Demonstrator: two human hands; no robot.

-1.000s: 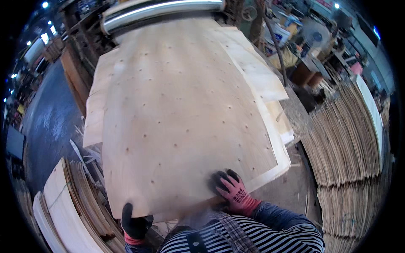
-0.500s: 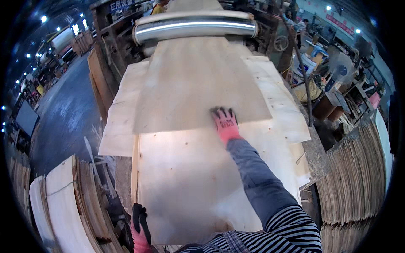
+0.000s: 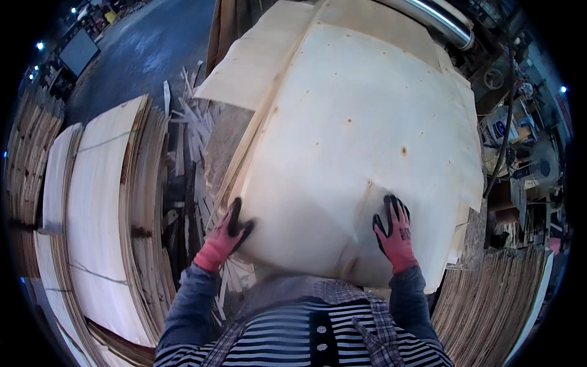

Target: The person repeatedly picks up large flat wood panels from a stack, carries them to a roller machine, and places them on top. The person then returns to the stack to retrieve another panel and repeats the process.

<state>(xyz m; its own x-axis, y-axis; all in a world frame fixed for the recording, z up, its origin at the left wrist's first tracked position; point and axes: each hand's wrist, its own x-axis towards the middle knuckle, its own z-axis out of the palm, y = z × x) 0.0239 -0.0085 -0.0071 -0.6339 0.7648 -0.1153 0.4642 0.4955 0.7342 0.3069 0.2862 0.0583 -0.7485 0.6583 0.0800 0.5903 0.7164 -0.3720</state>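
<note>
Right grip (image 3: 395,233): drawn back since half a second ago, from the middle of the sheets to the near end; gloved, fingers spread on the wood.
Left grip (image 3: 226,237): at the sheet's near left corner, thumb parted from the fingers; how firmly it bears on the edge, I cannot tell.
Veneer sheet (image 3: 367,122): pale and knotted, lying in front of the person, its near edge close to the striped shirt (image 3: 287,333).
Dark line (image 3: 362,223): on the sheet between the grips; split, fold or shadow, hard to say.
Metal roller (image 3: 431,18): cut off by the upper edge.
Fan (image 3: 541,168): blurred, at the right.
Side stacks: one at the right (image 3: 489,306), cut off below; at least three at the left (image 3: 101,220), partly lost in the black rim.
Counted: two gloved grips, one roller, one fan; wood scraps (image 3: 195,131) too tangled to number.
</note>
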